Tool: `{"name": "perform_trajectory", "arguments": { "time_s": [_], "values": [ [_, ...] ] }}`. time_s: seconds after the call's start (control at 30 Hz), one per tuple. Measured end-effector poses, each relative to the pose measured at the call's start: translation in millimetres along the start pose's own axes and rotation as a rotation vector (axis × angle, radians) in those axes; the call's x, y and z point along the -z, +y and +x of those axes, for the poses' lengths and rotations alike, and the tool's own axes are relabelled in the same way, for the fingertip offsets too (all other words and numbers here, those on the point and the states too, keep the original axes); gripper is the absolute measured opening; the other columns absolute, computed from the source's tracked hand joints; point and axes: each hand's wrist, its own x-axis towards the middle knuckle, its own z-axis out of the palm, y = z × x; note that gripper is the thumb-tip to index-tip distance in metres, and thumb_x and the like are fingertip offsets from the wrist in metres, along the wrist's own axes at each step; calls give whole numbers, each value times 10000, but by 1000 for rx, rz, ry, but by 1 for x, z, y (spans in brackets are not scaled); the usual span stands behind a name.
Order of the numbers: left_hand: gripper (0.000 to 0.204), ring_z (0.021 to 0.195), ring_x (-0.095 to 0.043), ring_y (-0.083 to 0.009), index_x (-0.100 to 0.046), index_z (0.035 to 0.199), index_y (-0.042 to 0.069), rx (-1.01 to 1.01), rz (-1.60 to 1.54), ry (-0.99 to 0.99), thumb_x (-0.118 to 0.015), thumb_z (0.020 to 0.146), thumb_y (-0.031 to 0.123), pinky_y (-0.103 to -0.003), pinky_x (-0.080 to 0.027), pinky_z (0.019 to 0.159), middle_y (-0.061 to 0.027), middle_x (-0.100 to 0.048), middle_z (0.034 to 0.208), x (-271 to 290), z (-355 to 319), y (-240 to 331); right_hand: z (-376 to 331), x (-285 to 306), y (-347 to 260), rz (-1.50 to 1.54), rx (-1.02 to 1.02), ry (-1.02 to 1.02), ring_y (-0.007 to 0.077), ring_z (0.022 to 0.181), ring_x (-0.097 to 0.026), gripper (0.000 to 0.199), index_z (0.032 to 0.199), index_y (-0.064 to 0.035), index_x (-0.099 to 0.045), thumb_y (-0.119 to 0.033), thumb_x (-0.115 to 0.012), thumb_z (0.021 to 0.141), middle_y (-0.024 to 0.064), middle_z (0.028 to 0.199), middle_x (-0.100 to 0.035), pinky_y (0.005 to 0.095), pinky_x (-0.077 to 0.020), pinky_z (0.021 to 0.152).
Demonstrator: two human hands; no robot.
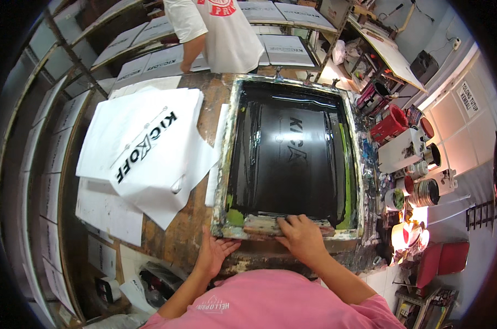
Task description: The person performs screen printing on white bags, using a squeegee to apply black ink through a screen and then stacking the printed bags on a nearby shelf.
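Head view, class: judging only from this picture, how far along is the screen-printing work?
Done: a stack of printed white bags lies left of the screen frame, and more printed pieces dry on racks. In hand: the right hand rests on the squeegee at the frame's near edge, while the left hand presses the frame's near corner. Left: whether this pass is finished cannot be told.

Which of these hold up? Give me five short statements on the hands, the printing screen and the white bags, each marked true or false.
1. The right hand rests on the squeegee at the screen frame's near edge. True.
2. The left hand holds a white bag. False: it presses flat on the frame's near left corner.
3. The white bags lie left of the frame. True.
4. The mesh is coated in red ink. False: black.
5. Another person stands beyond the table. True.
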Motion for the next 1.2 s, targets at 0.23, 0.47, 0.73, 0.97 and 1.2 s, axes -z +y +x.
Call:
{"name": "perform_trajectory", "arguments": {
  "time_s": [0.23,0.47,0.73,0.97,1.2],
  "values": [
    [1009,1323,-557,-415,-210,1549,-58,-29,84,-17,-269,1004,789,-554,-445,1148,-317,-487,1450,-1,-4,-2,114,-12,79,-108,79,180,313,971,-604,455,1145,-99,-646,-271,-839,770,89,1012,-593,441,-540,783],
    [1043,1346,-534,-413,-158,1557,-50,-16,93,43,-233,982,817,-563,-433,1158,-320,-439,1490,-5,-6,-4,277,-1,181,-213,113,267,348,1004,-661,383,1122,-119,-672,-441,-705,917,118,1038,-662,486,-554,779],
    [954,1244,-620,-412,-384,1426,-53,-179,137,62,-256,1002,792,-553,-463,1102,-287,-608,1324,-12,-17,-3,339,44,216,-141,190,265,377,962,-705,417,1077,-121,-710,-511,-610,971,151,989,-735,517,-552,812],
    [969,1205,-652,-415,-467,1320,-79,-248,189,-53,-260,991,808,-532,-465,1102,-292,-656,1252,-15,-25,6,261,25,169,-225,152,210,364,897,-709,392,1049,-104,-643,-489,-625,975,136,921,-711,500,-559,765],
    [964,1263,-624,-411,-463,1347,-68,-289,194,-196,-259,992,804,-527,-451,1123,-303,-627,1328,-26,-30,14,68,62,45,-88,42,11,406,814,-709,438,1101,-48,-539,-439,-670,955,191,890,-703,524,-550,685]
  ]
}}
